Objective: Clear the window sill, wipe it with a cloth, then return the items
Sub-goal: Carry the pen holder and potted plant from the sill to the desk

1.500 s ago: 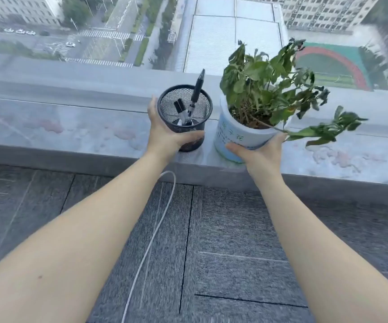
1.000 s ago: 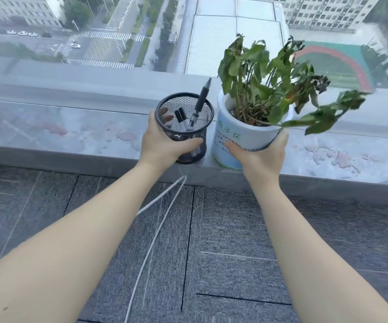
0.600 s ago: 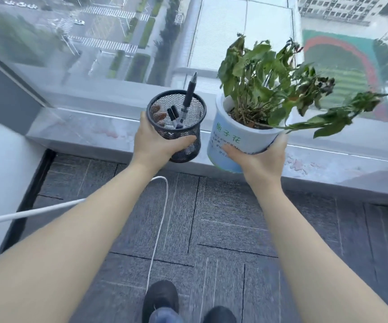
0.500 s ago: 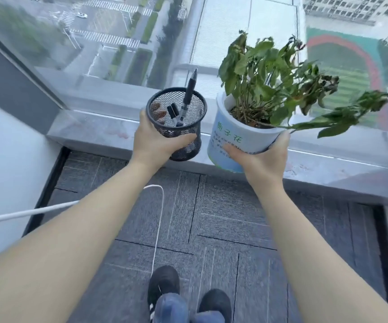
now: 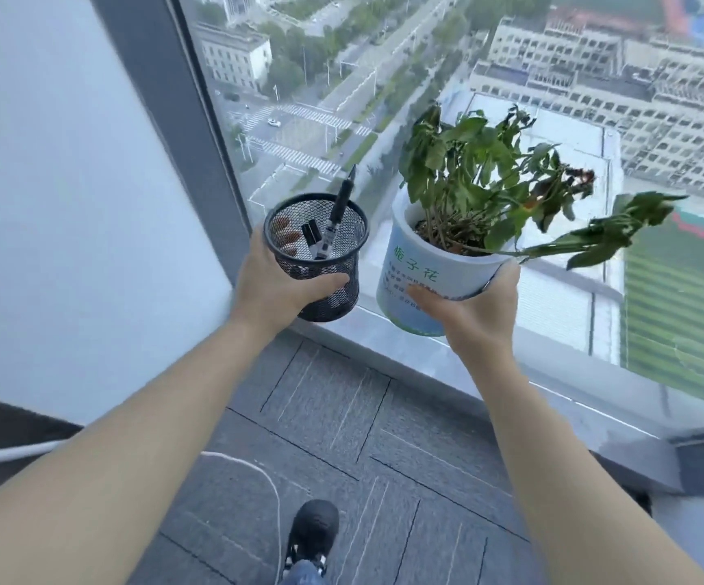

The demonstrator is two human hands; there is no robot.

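Observation:
My left hand (image 5: 276,289) grips a black mesh pen holder (image 5: 320,263) with a black pen (image 5: 339,209) and small clips inside. My right hand (image 5: 475,314) holds a white plant pot (image 5: 422,280) with green characters from below; its leafy plant (image 5: 489,179) droops to the right. Both items hang in the air, lifted clear of the grey window sill (image 5: 447,365), which runs diagonally under the glass. No cloth is in view.
A white wall (image 5: 67,204) and dark window frame (image 5: 181,99) stand at the left. Grey carpet tiles (image 5: 342,437) cover the floor. A white cable (image 5: 257,479) curls on the floor near my black shoe (image 5: 312,529).
Both hands lifted the pen holder and the pot off the sill. My view swung left, so the wall now fills the left side and the sill runs diagonally.

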